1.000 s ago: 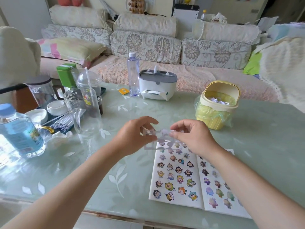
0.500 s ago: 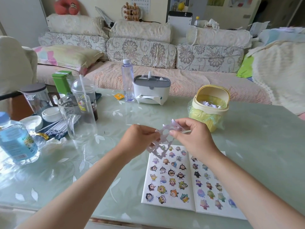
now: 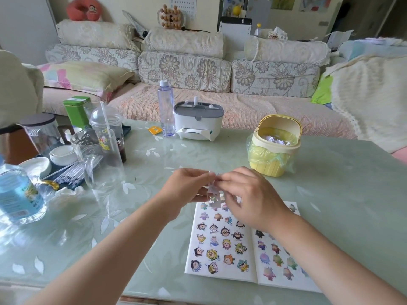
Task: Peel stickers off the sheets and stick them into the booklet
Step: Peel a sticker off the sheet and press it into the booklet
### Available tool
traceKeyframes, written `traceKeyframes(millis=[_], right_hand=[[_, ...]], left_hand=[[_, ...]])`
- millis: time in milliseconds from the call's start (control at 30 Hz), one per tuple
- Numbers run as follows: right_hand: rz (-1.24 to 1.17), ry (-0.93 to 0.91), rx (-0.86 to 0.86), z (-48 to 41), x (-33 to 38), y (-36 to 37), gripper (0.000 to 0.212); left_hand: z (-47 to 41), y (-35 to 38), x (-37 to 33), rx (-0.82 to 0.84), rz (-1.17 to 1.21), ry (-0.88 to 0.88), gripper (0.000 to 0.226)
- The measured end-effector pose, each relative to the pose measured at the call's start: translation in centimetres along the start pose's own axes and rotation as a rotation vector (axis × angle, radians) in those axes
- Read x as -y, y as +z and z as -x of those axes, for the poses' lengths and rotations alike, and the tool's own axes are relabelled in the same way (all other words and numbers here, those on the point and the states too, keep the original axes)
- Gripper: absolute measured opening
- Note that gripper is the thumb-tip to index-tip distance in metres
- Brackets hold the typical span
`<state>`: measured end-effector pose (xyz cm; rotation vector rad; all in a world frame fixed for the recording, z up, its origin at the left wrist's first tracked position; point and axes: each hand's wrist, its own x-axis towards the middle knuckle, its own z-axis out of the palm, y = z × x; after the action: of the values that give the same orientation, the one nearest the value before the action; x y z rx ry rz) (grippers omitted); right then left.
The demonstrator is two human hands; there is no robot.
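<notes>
An open booklet (image 3: 222, 245) lies flat on the table, both pages covered with several small cartoon stickers. Above its top edge my left hand (image 3: 187, 190) and my right hand (image 3: 248, 194) meet, fingertips together. Between them they pinch a thin, pale, see-through sticker sheet remnant (image 3: 213, 195) with cut-out holes, which hangs crumpled down between the hands. My right forearm hides part of the booklet's right page.
A yellow lidded mini bin (image 3: 275, 148) with paper scraps stands behind my right hand. A glass jug (image 3: 97, 159), cups, a water bottle (image 3: 17, 194) and dishes crowd the left. A tall bottle (image 3: 166, 108) and white dispenser (image 3: 198, 121) stand at the back.
The hands have drawn closer together and the flat sheet remnant is now folded and bunched between the fingertips. The camera has tilted slightly upward.
</notes>
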<state>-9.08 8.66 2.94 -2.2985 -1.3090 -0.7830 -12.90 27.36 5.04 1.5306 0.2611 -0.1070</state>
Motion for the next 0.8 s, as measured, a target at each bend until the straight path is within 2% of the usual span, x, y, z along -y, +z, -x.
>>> traceKeyframes(millis=[133, 200, 233, 300, 367, 467, 533, 667, 733, 800], right_hand=[[-0.383, 0.468, -0.087, -0.5, 0.8, -0.7, 0.027], [-0.544, 0.731, -0.031, -0.8, 0.6, -0.8, 0.033], [-0.632, 0.836, -0.009, -0.9, 0.4, -0.7, 0.034], [-0.749, 0.949, -0.022, -1.1, 0.3, -0.9, 0.021], [-0.76, 0.959, -0.062, -1.2, 0.6, -1.3, 0.014], [-0.637, 0.885, -0.098, -1.3, 0.8, -1.4, 0.018], [-0.545, 0.818, -0.098, -1.3, 1.1, -1.2, 0.02], [-0.328, 0.603, -0.132, -1.1, 2.0, -1.0, 0.015], [-0.339, 0.504, -0.119, -1.0, 2.3, -0.9, 0.015], [-0.346, 0.404, -0.08, -0.8, 2.3, -0.6, 0.024]], left_hand=[[0.1, -0.1, 0.1, -0.069, -0.008, 0.049, 0.012], [0.3, 0.0, -0.1, -0.056, 0.02, 0.067, 0.012], [0.4, 0.0, -0.1, -0.056, 0.014, 0.08, 0.013], [0.5, 0.1, -0.1, -0.062, -0.035, 0.104, 0.013], [0.5, 0.1, 0.3, -0.078, -0.138, 0.144, 0.013], [0.6, -0.1, 0.5, -0.102, -0.455, 0.242, 0.014], [0.8, 0.0, 0.4, -0.062, -0.517, 0.227, 0.014], [1.0, 0.2, 0.4, -0.077, -0.43, 0.163, 0.015], [0.9, 0.4, 0.4, -0.102, -0.284, 0.11, 0.013], [0.8, 0.6, 0.3, -0.113, -0.125, 0.059, 0.011]])
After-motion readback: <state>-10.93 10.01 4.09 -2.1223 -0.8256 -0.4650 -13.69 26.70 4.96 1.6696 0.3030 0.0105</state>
